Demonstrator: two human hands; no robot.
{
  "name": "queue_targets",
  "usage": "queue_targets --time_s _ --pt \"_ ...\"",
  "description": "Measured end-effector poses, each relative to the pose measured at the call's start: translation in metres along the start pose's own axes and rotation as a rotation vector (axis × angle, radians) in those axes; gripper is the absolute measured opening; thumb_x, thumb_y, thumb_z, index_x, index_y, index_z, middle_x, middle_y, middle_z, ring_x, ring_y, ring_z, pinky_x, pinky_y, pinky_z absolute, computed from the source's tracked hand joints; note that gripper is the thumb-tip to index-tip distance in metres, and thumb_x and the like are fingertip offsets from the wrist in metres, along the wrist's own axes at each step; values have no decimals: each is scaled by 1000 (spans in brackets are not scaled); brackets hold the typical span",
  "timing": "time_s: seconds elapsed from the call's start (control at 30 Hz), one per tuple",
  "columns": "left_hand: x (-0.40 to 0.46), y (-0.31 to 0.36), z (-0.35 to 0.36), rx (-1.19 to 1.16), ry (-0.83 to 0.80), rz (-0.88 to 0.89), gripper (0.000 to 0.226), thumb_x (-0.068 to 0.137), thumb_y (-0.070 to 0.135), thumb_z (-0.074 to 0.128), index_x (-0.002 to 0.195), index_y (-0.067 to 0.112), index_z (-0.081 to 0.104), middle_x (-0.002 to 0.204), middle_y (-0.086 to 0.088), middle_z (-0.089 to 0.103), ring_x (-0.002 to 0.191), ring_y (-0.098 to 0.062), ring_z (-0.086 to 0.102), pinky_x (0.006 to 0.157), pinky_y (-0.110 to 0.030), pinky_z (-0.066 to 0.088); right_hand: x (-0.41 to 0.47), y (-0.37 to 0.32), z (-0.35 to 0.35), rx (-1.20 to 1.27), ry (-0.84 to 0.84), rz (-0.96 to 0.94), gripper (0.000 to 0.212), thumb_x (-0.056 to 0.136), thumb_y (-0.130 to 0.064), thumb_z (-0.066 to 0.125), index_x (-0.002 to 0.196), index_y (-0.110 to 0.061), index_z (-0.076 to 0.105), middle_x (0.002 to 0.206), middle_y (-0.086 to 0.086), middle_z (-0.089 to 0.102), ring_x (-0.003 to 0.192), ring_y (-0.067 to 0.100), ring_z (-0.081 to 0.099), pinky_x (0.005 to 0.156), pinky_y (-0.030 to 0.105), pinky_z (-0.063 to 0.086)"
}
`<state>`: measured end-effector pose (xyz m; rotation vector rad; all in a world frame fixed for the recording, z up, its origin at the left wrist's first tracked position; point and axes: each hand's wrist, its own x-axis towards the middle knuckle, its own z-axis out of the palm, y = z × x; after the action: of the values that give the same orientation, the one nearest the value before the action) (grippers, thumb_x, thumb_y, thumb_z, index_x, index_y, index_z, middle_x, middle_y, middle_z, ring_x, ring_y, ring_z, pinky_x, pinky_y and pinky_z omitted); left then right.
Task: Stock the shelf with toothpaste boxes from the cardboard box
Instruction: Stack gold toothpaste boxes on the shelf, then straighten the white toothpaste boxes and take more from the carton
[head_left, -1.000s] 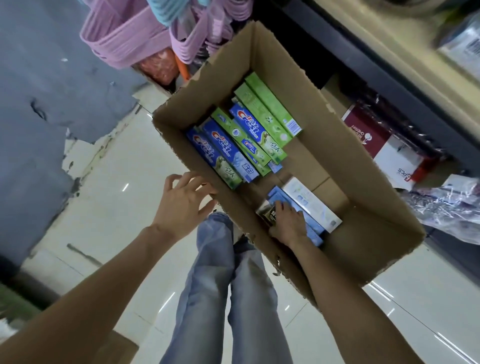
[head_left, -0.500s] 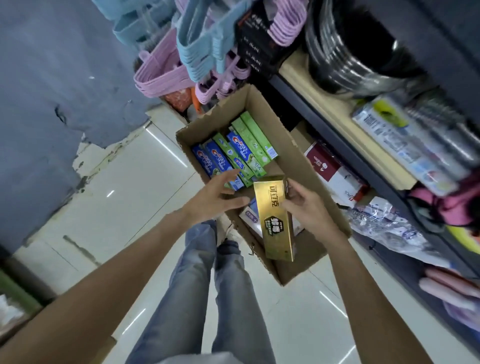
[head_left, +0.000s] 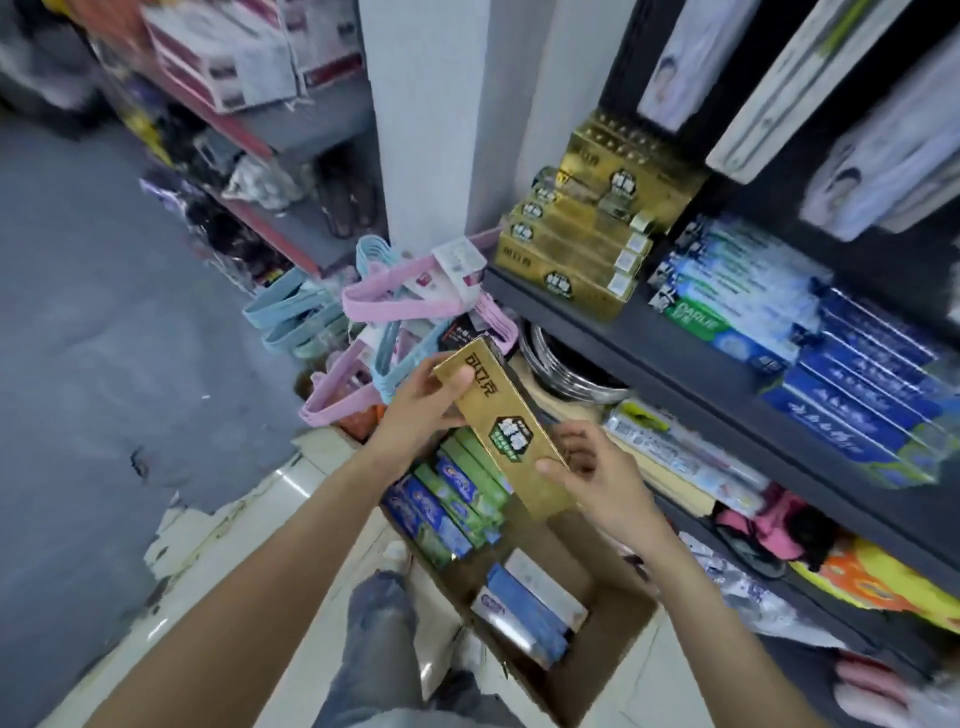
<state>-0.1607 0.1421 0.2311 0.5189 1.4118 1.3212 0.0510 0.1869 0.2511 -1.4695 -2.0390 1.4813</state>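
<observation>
Both hands hold one gold toothpaste box over the cardboard box

Left hand (head_left: 415, 410) fingers clasp the top end of the gold box (head_left: 506, 431), right hand (head_left: 597, 473) pinches its lower edge; likely light, stiff, crushable, best held by the ends; matching gold stack (head_left: 571, 260) on the shelf (head_left: 649, 343); "DARLIE" box (head_left: 696, 319) readable; cardboard box (head_left: 613, 613) below

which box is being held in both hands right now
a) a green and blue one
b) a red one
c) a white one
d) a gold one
d: the left hand grips the top end and the right hand the lower end of a gold toothpaste box, which matches the gold stack on the shelf; the green and blue boxes lie in the cardboard box.
</observation>
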Motion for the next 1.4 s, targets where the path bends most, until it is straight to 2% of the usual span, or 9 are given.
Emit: queue_targets --time_s 0.17,0.43,0.53,0.63,0.77,0.93,1.07,1.27,1.4 --pt "86 69 10 107 49 191 41 93 23 57 132 15 47 125 -2 57 104 -10 58 71 -10 50 78 -61 -35 -397 436 -230 43 85 -29 67 125 -22 51 105 -12 55 87 9 51 73 27 39" --pt "195 84 20 1073 -105 561 36 89 23 53 123 32 60 140 10 48 126 -19 46 107 -49 35 239 -85 -100 -705 551 -172 40 87 -4 59 122 -19 49 121 16 54 112 35 49 94 40 41" --pt "200 82 23 1342 -140 550 38 93 29 47 129 39 52 147 16 37 135 -16 31 110 -56 18 260 -80 -110 -887 588 -40 49 88 -1 53 131 -25 49 143 13 39 135 34 30 111 54 24" --pt "202 78 21 1396 -148 600 41 95 28 44 134 39 47 149 14 34 137 -18 28 112 -58 13 254 -80 -107 -1067 610 3 54 89 -9 55 139 -25 42 155 9 22 145 28 11 113 57 6" --pt "202 71 11 1222 -199 711 39 93 30 44 132 31 53 144 9 44 136 -20 31 113 -49 20 215 -80 -74 -929 684 -251 41 86 -9 56 127 -14 56 142 13 43 136 32 32 112 53 25" --pt "173 40 -33 934 -20 710 28 88 28 46 107 19 64 106 2 66 102 -19 55 87 -33 40 147 -52 -13 -713 567 -401 26 89 -12 49 108 -11 67 107 6 67 98 22 59 82 36 50" --pt "135 -11 -80 746 23 331 13 94 25 52 100 24 63 89 8 68 82 -12 64 76 -30 49 110 -7 29 -712 386 -240 14 83 -11 62 92 -19 68 60 1 66 48 20 61 43 25 45" --pt "91 -121 -132 1024 24 -128 21 89 25 56 108 22 63 98 3 68 90 -19 64 74 -27 46 112 106 74 -764 -140 44 17 88 -16 55 100 -21 66 80 6 67 70 25 63 55 28 42" --pt "67 -198 -133 1158 101 -154 33 84 22 61 116 13 64 106 -10 66 98 -33 58 81 -38 49 124 188 110 -798 -284 -19 11 81 -6 59 75 -14 65 63 4 63 47 14 51 42 24 39"
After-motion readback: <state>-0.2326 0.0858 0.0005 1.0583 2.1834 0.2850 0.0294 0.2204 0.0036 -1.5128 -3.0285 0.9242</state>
